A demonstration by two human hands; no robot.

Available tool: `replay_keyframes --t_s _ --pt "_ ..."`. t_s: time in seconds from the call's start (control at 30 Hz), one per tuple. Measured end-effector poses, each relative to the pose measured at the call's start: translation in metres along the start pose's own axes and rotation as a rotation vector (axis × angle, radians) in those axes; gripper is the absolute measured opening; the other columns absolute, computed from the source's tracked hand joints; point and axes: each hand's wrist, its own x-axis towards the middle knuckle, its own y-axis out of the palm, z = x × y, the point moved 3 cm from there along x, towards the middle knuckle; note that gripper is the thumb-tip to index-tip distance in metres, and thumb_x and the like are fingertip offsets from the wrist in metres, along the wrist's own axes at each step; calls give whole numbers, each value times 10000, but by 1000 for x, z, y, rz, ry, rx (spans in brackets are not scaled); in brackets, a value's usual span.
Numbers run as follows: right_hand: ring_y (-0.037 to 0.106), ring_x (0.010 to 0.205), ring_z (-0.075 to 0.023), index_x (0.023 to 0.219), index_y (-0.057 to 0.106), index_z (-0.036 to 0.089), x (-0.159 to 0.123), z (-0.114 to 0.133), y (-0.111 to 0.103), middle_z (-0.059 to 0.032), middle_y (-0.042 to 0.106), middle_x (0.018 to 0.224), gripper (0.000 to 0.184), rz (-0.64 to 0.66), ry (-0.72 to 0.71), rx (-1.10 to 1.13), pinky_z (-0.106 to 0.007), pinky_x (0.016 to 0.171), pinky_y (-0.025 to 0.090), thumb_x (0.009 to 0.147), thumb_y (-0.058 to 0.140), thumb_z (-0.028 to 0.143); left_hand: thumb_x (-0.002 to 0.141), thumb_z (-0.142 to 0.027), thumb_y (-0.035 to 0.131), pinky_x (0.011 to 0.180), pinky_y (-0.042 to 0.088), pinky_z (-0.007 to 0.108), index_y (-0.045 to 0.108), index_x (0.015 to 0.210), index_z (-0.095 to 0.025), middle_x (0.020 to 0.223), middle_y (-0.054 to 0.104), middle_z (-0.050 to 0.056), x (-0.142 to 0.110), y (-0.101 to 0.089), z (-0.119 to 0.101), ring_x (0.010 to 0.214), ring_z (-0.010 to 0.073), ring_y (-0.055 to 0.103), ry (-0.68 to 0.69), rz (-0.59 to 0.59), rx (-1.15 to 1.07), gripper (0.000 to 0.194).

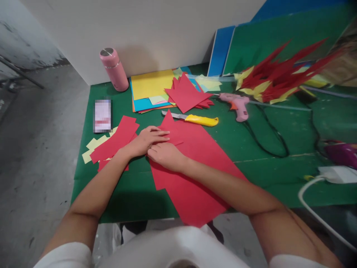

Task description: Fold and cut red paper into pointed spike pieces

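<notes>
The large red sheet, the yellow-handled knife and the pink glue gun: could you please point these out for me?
Large red sheet (208, 147): head view, bare upper face.
Yellow-handled knife (195, 118): head view, front half of the handle.
Pink glue gun (238, 102): head view, side of the body.

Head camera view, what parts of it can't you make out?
All in the head view:
Right hand: curled fingertips and any grip, hidden by the hand itself.
Large red sheet: partly covered by the right forearm.
Phone-like object: face masked by pixelation.
Purple object: blurred, cut off by the right edge.
White block: cut off by the right edge.
</notes>
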Motion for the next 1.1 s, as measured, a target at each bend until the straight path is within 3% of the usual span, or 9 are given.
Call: replay_keyframes --t_s 0.1,0.3,0.4,0.47,0.53,0.6,0.73,0.93,1.1 --pt "595 724 -224 895 663 110 -17 -17 -6 -131 688 785 271 5 128 -7 -327 576 296 917 400 47 1012 -215 373 1077 410 486 649 1275 -300 1413 591 9 1 0 -2 1242 233 488 -16 -8 59 391" --pt "532 589 -199 752 592 184 -65 -66 -32 -84 634 662 222 4 485 4 -338 538 236 923 453 213 996 -376 483 1062 395 486 642 1277 -266 1452 554 30 1 -1 -11 1241 277 478 -22 4 127 341" --pt "531 584 -191 694 542 215 -78 -85 -42 -51 613 642 158 64 576 108 -318 524 258 852 538 217 1002 -381 473 1069 385 468 628 1288 -255 1454 550 37 1 -1 -12 1255 273 476 -7 6 150 349" --pt "561 625 -201 699 545 223 -80 -94 -46 -47 628 674 162 17 582 193 -314 552 329 858 545 253 1001 -405 472 1084 371 471 605 1316 -249 1482 518 60 0 0 -11 1292 278 467 -6 5 165 375" --pt "621 781 -243 791 597 224 -80 -103 -51 -81 681 814 149 -134 581 206 -352 685 432 896 521 297 976 -473 507 1102 356 485 552 1373 -234 1526 455 103 -1 1 -9 1340 297 444 -23 -5 178 466" --pt "617 1023 -301 984 642 217 -80 -112 -52 -133 695 1058 197 -279 583 156 -436 872 451 928 487 323 929 -551 554 1118 341 497 479 1436 -221 1544 417 140 -1 2 -9 1373 320 421 -41 -21 182 609" --pt "515 1250 -355 1324 552 182 -81 -130 -40 -178 583 1351 416 -282 617 80 -537 1008 393 939 447 304 898 -581 585 1132 326 501 403 1480 -222 1479 485 154 -2 2 -10 1361 327 438 -57 -36 162 707" --pt "586 1085 -351 1311 566 161 -87 -137 -34 -175 643 1173 432 -241 677 28 -511 927 456 897 498 262 934 -477 586 1039 411 462 439 1442 -243 1326 549 143 -5 2 -12 1262 307 504 -1 -68 161 578" --pt "609 930 -318 1202 613 187 -99 -133 -51 -165 590 1150 361 -314 849 -82 -395 670 471 856 530 250 945 -409 585 983 458 417 560 1307 -258 1232 539 114 -7 3 -13 1173 267 538 73 -123 143 393"
